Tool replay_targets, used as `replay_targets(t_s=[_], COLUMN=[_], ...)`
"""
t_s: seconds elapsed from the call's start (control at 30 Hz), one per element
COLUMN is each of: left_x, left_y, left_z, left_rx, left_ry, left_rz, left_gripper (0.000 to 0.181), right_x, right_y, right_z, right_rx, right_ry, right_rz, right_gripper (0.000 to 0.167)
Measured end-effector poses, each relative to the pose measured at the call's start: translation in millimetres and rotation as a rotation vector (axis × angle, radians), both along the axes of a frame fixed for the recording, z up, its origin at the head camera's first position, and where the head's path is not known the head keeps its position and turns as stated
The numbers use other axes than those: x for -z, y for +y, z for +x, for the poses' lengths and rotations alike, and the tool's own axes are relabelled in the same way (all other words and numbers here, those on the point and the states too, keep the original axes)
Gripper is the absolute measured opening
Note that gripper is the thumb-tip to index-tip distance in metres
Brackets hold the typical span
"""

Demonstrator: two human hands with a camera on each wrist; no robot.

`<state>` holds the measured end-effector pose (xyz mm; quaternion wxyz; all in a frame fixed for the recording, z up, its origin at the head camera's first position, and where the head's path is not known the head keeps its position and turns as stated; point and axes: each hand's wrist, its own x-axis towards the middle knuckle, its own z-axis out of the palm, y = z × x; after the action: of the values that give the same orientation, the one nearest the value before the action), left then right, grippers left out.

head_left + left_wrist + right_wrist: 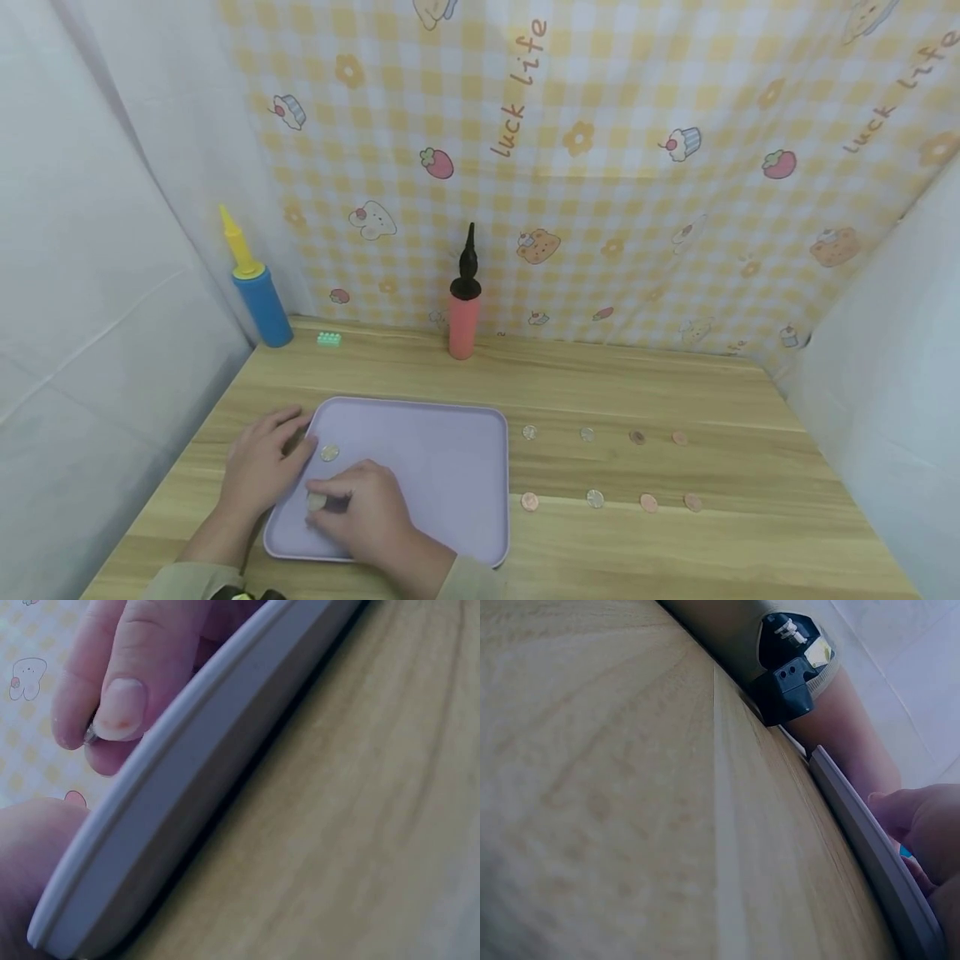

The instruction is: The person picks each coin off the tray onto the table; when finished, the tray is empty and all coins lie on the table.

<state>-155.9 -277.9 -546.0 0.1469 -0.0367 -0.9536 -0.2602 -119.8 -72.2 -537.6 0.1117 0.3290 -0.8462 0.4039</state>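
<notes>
A lilac tray (442, 475) lies on the wooden table. In the head view my right hand (375, 508) is over its left part, pinching a silver coin (317, 502) between thumb and fingers. The left wrist view catches the edge of that coin (91, 735) between the fingertips. Another silver coin (330, 452) lies flat in the tray near its left rim. My left hand (262, 462) rests at that rim with its fingers loosely extended, holding nothing. In the right wrist view, the right hand (934, 829) shows only partly beyond the tray's side.
Right of the tray, several silver and copper coins (595, 498) lie in two rows. Along the back stand a blue and yellow hand pump (262, 304) and a pink and black one (463, 321). A small mint-green toy brick (328, 339) lies between them, before a checked cloth (615, 192).
</notes>
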Motion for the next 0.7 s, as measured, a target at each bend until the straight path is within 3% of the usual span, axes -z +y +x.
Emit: replay_targets(t_s=[0.37, 0.53, 0.7], left_x=[-0.5, -0.1, 0.0], left_y=[1.0, 0.7, 0.3], left_z=[1.2, 1.3, 0.6], left_rx=[0.002, 0.006, 0.008], left_ry=[0.008, 0.005, 0.005], left_rz=[0.001, -0.002, 0.000], left_gripper=[0.043, 0.043, 0.043], right_x=[-6.3, -5.6, -4.7], right_y=[4, 7, 15], right_z=[4.4, 4.3, 3.8], right_rx=[0.021, 0.012, -0.012], right_ry=[-0.162, -0.168, -0.118], right_rz=[-0.069, -0.078, -0.008], right_gripper=[0.039, 0.038, 0.034])
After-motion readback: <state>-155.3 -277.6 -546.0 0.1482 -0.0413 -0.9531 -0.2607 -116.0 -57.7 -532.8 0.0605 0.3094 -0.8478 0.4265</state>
